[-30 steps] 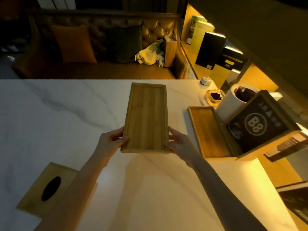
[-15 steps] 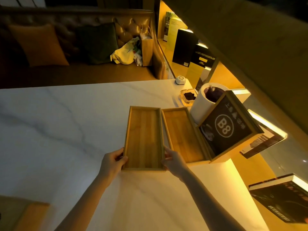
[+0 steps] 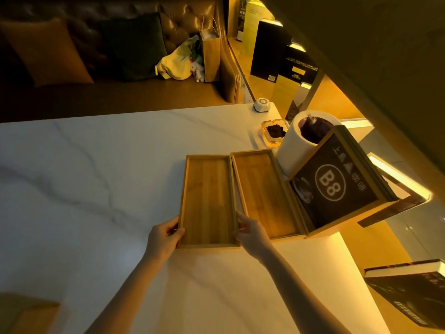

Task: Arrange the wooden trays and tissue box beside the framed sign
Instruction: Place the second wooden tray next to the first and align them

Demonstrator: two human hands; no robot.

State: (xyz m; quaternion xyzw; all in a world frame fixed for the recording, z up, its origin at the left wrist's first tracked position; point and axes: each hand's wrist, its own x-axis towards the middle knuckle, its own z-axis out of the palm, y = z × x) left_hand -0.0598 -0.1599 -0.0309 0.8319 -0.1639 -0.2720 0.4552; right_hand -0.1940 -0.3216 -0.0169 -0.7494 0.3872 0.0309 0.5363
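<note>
Two long wooden trays lie side by side on the white marble table (image 3: 84, 177). The left tray (image 3: 207, 201) is held at its near end by both hands: my left hand (image 3: 163, 239) grips its left near corner, my right hand (image 3: 250, 233) its right near corner. The right tray (image 3: 265, 194) lies flat against the wood-framed black "B8" sign (image 3: 337, 186), which leans at the table's right edge. A corner of the wooden tissue box (image 3: 26, 314) shows at the bottom left, mostly out of frame.
Behind the sign stand a white cylindrical bin (image 3: 303, 138), a glass ashtray (image 3: 274, 132) and a small white call button (image 3: 262, 105). A lit shelf with dark boxes (image 3: 269, 47) runs along the right. A sofa with cushions (image 3: 120, 49) lies beyond the table's far edge.
The held tray has moved right and down onto the table, ending close beside the other tray. The view has swung right, so the tissue box has slid nearly out of frame.
</note>
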